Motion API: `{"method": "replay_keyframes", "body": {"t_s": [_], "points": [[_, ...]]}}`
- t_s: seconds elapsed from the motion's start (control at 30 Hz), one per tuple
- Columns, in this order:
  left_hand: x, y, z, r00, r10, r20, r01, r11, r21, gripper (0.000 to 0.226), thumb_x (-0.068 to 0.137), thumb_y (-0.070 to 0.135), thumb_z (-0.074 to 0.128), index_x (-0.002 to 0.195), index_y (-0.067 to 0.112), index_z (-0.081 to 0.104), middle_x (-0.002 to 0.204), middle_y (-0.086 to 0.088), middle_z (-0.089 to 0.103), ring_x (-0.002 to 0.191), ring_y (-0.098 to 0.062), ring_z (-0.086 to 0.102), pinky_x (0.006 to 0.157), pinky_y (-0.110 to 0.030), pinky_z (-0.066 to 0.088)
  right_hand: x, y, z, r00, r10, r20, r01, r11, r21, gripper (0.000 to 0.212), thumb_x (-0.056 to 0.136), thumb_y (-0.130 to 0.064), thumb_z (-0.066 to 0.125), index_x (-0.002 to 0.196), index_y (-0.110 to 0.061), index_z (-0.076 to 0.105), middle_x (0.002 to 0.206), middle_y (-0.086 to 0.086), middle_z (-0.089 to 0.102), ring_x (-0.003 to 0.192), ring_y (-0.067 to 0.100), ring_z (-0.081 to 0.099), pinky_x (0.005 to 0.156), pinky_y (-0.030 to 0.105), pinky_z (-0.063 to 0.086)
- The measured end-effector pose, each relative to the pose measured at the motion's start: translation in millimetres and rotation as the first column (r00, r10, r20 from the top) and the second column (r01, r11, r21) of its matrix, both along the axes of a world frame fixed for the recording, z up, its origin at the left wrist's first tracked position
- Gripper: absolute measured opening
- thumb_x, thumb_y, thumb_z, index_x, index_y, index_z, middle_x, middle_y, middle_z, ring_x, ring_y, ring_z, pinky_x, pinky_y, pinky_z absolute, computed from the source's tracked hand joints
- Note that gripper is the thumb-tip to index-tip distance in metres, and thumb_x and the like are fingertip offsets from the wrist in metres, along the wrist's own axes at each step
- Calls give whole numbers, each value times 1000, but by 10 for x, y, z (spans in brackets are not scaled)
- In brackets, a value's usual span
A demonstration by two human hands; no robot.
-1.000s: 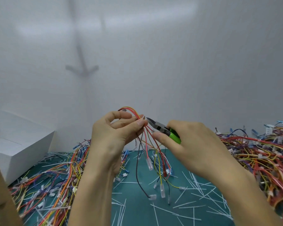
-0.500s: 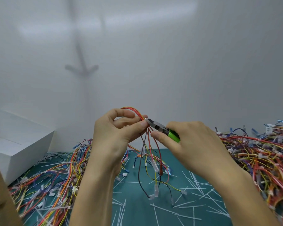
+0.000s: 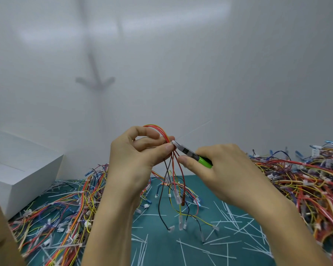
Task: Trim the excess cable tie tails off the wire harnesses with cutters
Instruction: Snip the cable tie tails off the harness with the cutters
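My left hand (image 3: 136,160) pinches a wire harness (image 3: 174,181) of red, yellow and black wires, held up above the green mat (image 3: 161,244). Its connector ends dangle below. My right hand (image 3: 219,173) grips green-handled cutters (image 3: 192,156). The cutter jaws sit at the white cable tie by my left thumb tip. A thin white tie tail (image 3: 195,128) sticks up and to the right from the jaws.
A heap of harnesses (image 3: 306,181) fills the right side, another heap (image 3: 62,212) lies on the left. Several cut white tails (image 3: 229,217) litter the mat. A white box (image 3: 15,169) stands at the left against the white wall.
The harness turned slightly in my left hand and its hanging wires swung. The cutter jaws moved in onto the cable tie, and the tie tail now shows pointing up right.
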State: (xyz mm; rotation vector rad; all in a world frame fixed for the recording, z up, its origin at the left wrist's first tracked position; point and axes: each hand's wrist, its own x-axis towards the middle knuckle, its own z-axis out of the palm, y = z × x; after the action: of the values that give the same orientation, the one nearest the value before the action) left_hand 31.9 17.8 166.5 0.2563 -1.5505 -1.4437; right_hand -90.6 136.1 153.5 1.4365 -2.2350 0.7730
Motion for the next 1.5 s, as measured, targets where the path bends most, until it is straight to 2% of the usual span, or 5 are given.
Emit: {"method": "replay_keyframes", "body": {"t_s": [0.57, 0.77, 1.1, 1.33, 1.5], "points": [[7, -3, -3, 1000, -24, 4, 24, 998, -63, 29, 72, -17, 74, 86, 2, 57, 78, -16, 76, 81, -21, 76, 65, -21, 58, -28, 32, 20, 981, 69, 182, -75, 997, 24, 78, 79, -79, 34, 75, -8, 66, 57, 11, 50, 56, 16, 42, 51, 30, 32], [9, -10, 3, 1000, -23, 5, 24, 996, -84, 29, 72, -15, 75, 86, 4, 57, 77, -11, 77, 80, -18, 76, 65, -19, 57, -22, 42, 28, 940, 133, 313, -136, 991, -13, 65, 82, -74, 41, 66, -17, 70, 53, -13, 61, 48, 5, 50, 51, 21, 38], [8, -10, -7, 985, -113, 129, 137, 972, -192, 31, 70, -17, 76, 87, 0, 56, 79, -14, 76, 81, -21, 76, 70, -22, 59, 13, -36, 71, 752, 385, 534, -97, 867, -489, 60, 76, -77, 56, 81, -20, 72, 56, -3, 57, 55, 12, 53, 69, 50, 51], [-54, 86, -50, 877, -301, 375, 429, 842, -327, 37, 72, -27, 68, 78, 7, 52, 83, -19, 75, 79, -21, 75, 77, -29, 61, 39, -39, 55, 649, 435, 624, -50, 843, -536, 48, 84, -54, 65, 62, -12, 56, 50, 1, 48, 47, 15, 44, 48, 25, 39], [-59, 75, -85, 776, -356, 521, 555, 777, -296, 35, 74, -23, 70, 78, 7, 52, 82, -17, 75, 83, -23, 75, 81, -35, 61, 19, 20, 75, 456, 549, 701, -105, 815, -570, 33, 81, -27, 76, 81, 5, 70, 70, 29, 66, 62, 32, 62, 59, 37, 56]]}}
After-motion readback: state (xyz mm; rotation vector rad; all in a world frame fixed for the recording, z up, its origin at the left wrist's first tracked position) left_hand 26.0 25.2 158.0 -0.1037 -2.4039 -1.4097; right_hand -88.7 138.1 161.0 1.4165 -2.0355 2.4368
